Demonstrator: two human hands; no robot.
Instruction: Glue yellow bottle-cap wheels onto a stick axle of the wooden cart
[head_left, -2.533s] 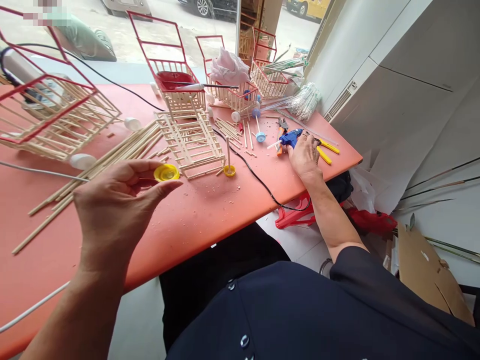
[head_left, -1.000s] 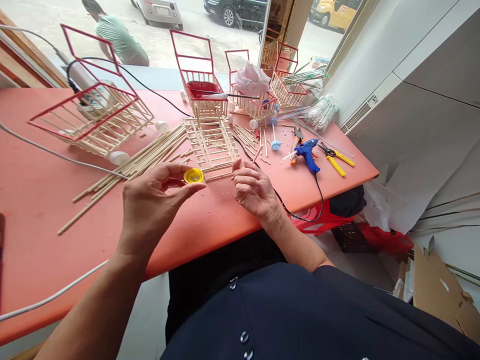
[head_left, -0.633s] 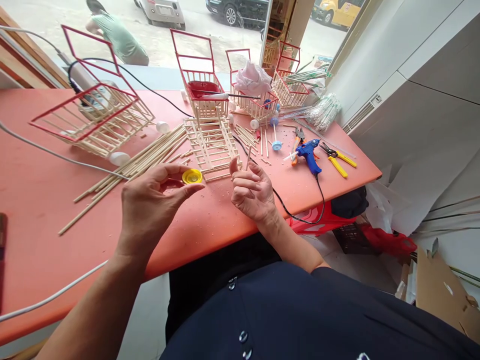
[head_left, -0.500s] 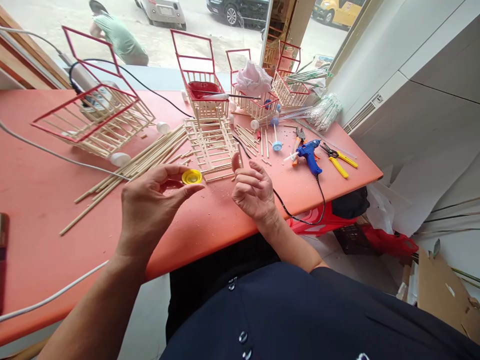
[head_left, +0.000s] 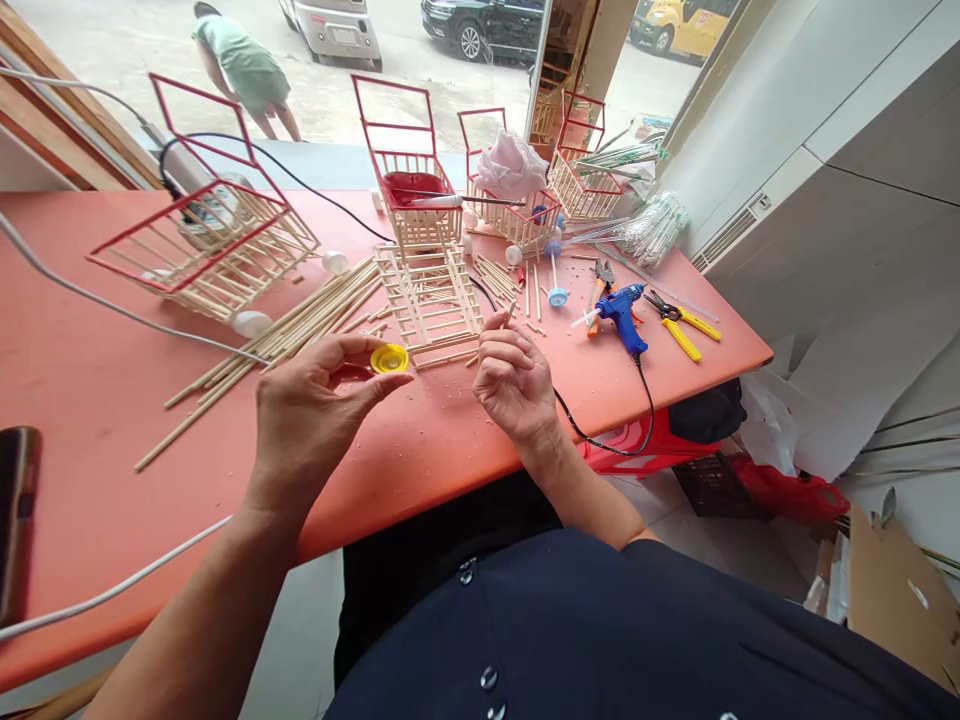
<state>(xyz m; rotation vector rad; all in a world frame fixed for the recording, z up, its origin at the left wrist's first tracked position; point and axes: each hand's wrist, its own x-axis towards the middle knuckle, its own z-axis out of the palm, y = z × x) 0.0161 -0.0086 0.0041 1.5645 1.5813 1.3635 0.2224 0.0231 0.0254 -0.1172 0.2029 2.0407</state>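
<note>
Between the thumb and fingers of my left hand (head_left: pixel 311 410) is a round yellow bottle cap (head_left: pixel 389 358), its hollow side turned up toward me. My right hand (head_left: pixel 516 385) is closed to the right of it, fingers curled. A small stick-like piece (head_left: pixel 511 313) pokes up from its thumb and index finger; most of it is hidden. Just beyond both hands lies an unpainted lattice frame of thin wooden sticks (head_left: pixel 427 300). Loose long sticks (head_left: pixel 277 345) lie in a bundle behind my left hand.
Red-rimmed stick carts (head_left: pixel 202 250) stand along the back. A blue glue gun (head_left: pixel 621 312), yellow-handled pliers (head_left: pixel 684 328) and orange-handled pliers (head_left: pixel 598 285) lie at right. White cables (head_left: pixel 120 575) cross the left side, near a phone (head_left: pixel 19 520). A person (head_left: pixel 244 65) bends over outside.
My right thumb and index finger have come together, and a small stick-like piece now shows between them. My left hand still holds the yellow cap. The view has shifted slightly.
</note>
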